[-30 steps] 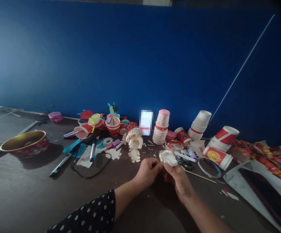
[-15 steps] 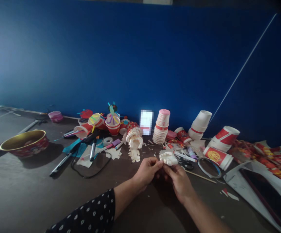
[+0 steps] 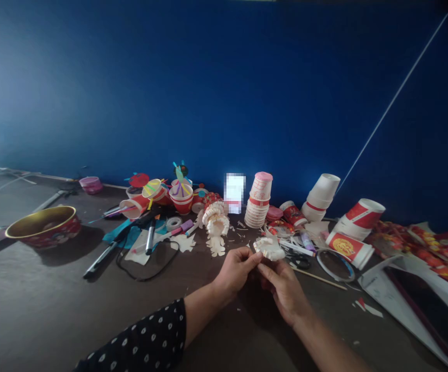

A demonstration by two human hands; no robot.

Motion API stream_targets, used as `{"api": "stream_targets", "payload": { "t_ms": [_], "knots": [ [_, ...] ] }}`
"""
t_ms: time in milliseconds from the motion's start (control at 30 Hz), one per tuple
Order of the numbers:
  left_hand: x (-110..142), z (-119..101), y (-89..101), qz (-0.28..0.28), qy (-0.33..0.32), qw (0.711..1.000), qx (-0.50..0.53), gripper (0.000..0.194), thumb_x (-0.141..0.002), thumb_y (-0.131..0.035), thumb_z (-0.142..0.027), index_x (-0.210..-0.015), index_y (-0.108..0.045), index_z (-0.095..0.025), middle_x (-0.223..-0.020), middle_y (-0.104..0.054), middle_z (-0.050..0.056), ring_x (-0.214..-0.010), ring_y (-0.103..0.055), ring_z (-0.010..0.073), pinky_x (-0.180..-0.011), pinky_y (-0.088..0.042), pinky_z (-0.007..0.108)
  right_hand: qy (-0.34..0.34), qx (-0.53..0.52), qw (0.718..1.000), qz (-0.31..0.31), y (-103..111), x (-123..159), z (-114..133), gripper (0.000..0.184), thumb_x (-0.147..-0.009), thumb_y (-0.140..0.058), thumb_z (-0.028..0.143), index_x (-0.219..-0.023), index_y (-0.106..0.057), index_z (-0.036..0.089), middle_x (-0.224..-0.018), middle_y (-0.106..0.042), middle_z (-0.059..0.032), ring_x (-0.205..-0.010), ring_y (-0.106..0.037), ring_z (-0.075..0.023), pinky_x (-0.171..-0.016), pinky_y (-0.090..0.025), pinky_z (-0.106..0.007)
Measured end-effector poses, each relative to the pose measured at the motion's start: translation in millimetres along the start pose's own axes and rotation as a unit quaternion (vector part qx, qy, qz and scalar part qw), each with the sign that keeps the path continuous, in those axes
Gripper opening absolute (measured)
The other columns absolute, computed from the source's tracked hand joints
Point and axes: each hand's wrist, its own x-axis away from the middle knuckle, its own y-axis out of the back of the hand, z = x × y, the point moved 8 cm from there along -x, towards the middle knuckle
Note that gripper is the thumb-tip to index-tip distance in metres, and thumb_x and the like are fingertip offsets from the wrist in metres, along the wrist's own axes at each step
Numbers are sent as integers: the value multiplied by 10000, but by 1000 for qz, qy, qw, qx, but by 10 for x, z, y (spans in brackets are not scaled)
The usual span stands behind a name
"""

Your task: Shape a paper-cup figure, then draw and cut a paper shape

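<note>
Both my hands are raised above the dark tabletop (image 3: 92, 315), pinching a crumpled white paper-cup piece (image 3: 269, 248) with cut, curled edges. My left hand (image 3: 236, 274) holds its left side, and my right hand (image 3: 283, 292) holds it from below at the right. Just beyond my left hand, a white cut-paper cup figure (image 3: 216, 219) with curled strips lies on its side. Scissors (image 3: 299, 262) lie to the right of the held piece, apart from my right hand.
Stacked paper cups (image 3: 258, 204) stand behind my hands among scattered paper scraps. Further out are a gold-lined red bowl (image 3: 43, 227), marker pens (image 3: 150, 237), a tape ring (image 3: 335, 265), a wooden stick (image 3: 319, 279), and red patterned paper (image 3: 413, 248). A blue wall (image 3: 224, 88) rises behind.
The paper piece has tilted slightly in my fingers, and my hands have shifted a little. The whole scene has moved slightly in view with my head.
</note>
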Motion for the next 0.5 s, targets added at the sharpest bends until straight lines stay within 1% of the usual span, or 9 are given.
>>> {"api": "stream_targets", "payload": {
  "t_ms": [67, 167, 333, 500],
  "knots": [
    [-2, 23, -27, 18, 12, 999, 36, 402, -642, -584, -498, -521, -408, -157, -419, -431, -55, -379, -412, 62, -399, -281, 191, -6, -7, 1000, 8, -26, 5, -4, 191, -662, -639, 277, -816, -583, 178, -609, -524, 23, -507, -432, -96, -458, -302, -212],
    [2, 61, -74, 40, 34, 995, 86, 406, -619, -610, -494, -525, -406, -156, -440, -463, -43, -388, -454, 76, -406, -304, 199, -7, 10, 1000, 9, -26, 2, -15, 161, -665, -638, 298, -753, -591, 171, -581, -530, 16, -491, -426, -100, -453, -292, -221],
    [9, 109, -98, 49, 67, 987, 136, 388, -611, -633, -475, -547, -473, -127, -447, -458, -34, -395, -465, 73, -405, -298, 194, 8, 33, 999, 9, -12, -4, 4, 210, -689, -599, 380, -674, -573, 172, -557, -528, 13, -488, -428, -112, -455, -291, -235],
    [0, 89, -90, 55, 67, 980, 177, 352, -633, -632, -445, -614, -502, -118, -502, -477, -23, -419, -464, 69, -425, -314, 196, 27, 55, 998, 6, -1, 2, 41, 232, -700, -584, 396, -638, -545, 175, -536, -500, 32, -484, -407, -105, -462, -297, -232]
  ]
}}
